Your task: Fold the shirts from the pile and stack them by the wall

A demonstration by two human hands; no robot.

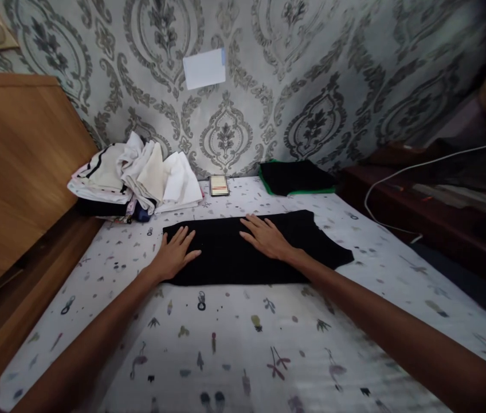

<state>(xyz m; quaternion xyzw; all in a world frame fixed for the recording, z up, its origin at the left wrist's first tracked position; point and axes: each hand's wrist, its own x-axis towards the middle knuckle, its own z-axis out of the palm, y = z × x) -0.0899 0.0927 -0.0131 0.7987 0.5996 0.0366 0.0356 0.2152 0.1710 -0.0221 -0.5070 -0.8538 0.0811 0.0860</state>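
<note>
A black garment (221, 258) lies flat and folded lengthwise across the printed white sheet (226, 338), its narrower end pointing right. My left hand (173, 254) rests palm down on its left end, fingers spread. Nearer the middle and right of the cloth, my right hand (267, 236) lies flat on top with its fingers apart. Neither hand grips the fabric.
A pile of light clothes (140, 178) is at the back left beside a wooden cabinet (19, 166). Against the patterned wall are a small framed item (219, 186) and folded black-and-green cloth (297, 177). A white cable (387, 175) hangs at the right.
</note>
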